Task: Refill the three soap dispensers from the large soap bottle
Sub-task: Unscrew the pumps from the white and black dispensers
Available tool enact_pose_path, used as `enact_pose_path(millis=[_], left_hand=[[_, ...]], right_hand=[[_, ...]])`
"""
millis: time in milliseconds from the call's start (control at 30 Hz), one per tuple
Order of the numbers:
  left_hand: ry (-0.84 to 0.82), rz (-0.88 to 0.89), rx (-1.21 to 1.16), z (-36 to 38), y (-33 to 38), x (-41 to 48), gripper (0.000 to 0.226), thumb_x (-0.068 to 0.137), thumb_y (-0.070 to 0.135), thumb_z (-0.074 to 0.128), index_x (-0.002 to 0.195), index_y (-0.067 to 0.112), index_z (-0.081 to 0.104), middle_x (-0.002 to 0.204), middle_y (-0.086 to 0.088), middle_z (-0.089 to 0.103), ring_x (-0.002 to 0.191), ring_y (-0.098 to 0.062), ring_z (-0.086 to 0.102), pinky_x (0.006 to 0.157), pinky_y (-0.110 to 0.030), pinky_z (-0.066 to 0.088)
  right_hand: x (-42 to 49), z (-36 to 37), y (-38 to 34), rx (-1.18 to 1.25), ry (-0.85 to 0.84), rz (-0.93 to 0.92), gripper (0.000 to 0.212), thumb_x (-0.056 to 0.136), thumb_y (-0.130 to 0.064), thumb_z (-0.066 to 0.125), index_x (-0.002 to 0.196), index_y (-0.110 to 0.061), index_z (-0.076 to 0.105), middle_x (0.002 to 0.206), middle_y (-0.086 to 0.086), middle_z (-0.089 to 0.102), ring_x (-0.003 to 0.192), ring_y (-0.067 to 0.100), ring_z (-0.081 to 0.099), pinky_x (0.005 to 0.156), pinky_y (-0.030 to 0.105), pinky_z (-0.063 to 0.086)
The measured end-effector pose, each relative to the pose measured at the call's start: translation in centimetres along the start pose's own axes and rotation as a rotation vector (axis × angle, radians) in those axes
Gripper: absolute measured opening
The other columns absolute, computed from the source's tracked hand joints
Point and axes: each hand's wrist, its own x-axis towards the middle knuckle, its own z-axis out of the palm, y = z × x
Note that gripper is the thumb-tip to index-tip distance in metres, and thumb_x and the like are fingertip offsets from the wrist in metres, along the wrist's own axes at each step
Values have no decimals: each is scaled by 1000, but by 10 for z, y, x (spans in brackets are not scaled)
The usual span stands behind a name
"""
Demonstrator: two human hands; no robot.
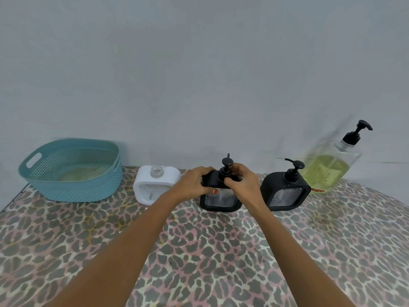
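Observation:
Three square soap dispensers stand in a row near the wall. The white dispenser on the left has an open neck with no pump. My left hand grips the top left shoulder of the middle black dispenser. My right hand pinches the collar of its black pump. A second black dispenser with its pump fitted stands to the right. The large clear soap bottle, holding yellow-green soap and topped by a black pump, stands at the far right by the wall.
A teal woven plastic basket sits at the back left. The table wears a leopard-print cloth, its left edge showing near the basket. A plain grey wall runs behind everything.

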Motion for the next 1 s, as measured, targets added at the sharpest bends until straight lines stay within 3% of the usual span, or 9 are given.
enact_pose_path(millis=[167,300,433,533,667,1000], left_hand=[[6,19,7,0,-1,0,47,73,16,73,116,18,56,114,-4,61,107,-20,56,95,-40,45],[9,8,6,0,-1,0,52,73,15,73,121,19,53,118,-4,60,110,-21,54,98,-39,43],[11,5,-2,1,-2,1,53,73,14,73,121,19,53,118,-5,59,110,-22,54,98,-39,43],[12,6,1,1,-2,1,53,73,15,73,122,19,53,118,-4,59,110,-21,54,97,-39,44],[7,14,1,0,-2,1,52,73,16,73,121,19,53,117,-4,59,109,-21,55,97,-39,44],[0,3,-37,1,-4,2,52,73,14,73,121,18,54,117,-5,60,111,-20,54,100,-38,43]], right_hand=[[4,7,2,-110,63,-40,52,73,-21,76,116,-9,50,105,0,50,93,13,50,80,22,40],[3,5,-2,-79,40,0,39,77,-13,70,112,-9,53,102,2,59,90,14,54,76,22,41],[0,1,-5,-40,-8,3,39,78,-3,61,115,-11,54,98,-2,59,94,13,56,81,22,41],[-1,5,-4,-67,38,-22,45,77,-11,69,117,-10,51,101,-4,53,93,10,51,81,21,39],[-1,9,-3,-65,126,-41,35,74,-15,75,99,-14,50,94,-1,56,82,11,52,67,10,45],[1,-2,-22,6,200,-97,39,78,-15,71,114,-9,60,96,-3,62,86,6,56,65,3,43]])
